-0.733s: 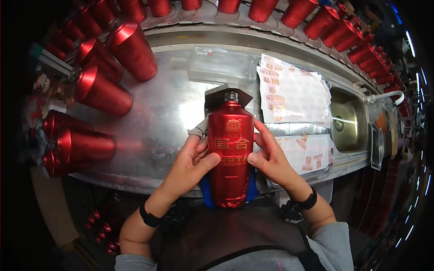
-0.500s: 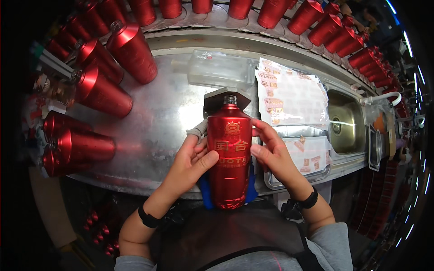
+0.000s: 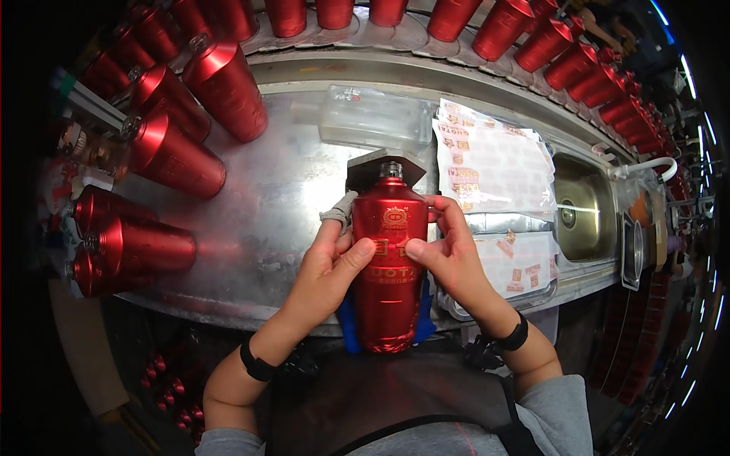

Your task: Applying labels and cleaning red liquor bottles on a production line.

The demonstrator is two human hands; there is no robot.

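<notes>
A glossy red bottle (image 3: 388, 304) with gold lettering and a bare clear neck lies before me, its base toward my body. Both my hands close round its sides. My left hand (image 3: 328, 262) has its thumb pressed on the front beside the lettering, and a pale grey cover wraps one fingertip. From the other side my right hand (image 3: 449, 254) lays its thumb on the lettering, fingers curled behind the bottle. Behind the neck sits a dark angled holder (image 3: 403, 171), and blue cloth (image 3: 347, 325) shows under the lower part.
Several red bottles (image 3: 175, 156) stand at the left of the metal table (image 3: 258, 213). A frosted clear bottle (image 3: 376, 118) lies beyond the holder. Printed decal sheets (image 3: 494, 163) lie at right, beside a sink (image 3: 582, 228) with a white tap (image 3: 658, 167). A conveyor (image 3: 372, 36) carries red bottles along the back.
My right thumb has moved inward onto the lettering, and my left thumb has shifted slightly up and inward. Bottles on the conveyor have moved.
</notes>
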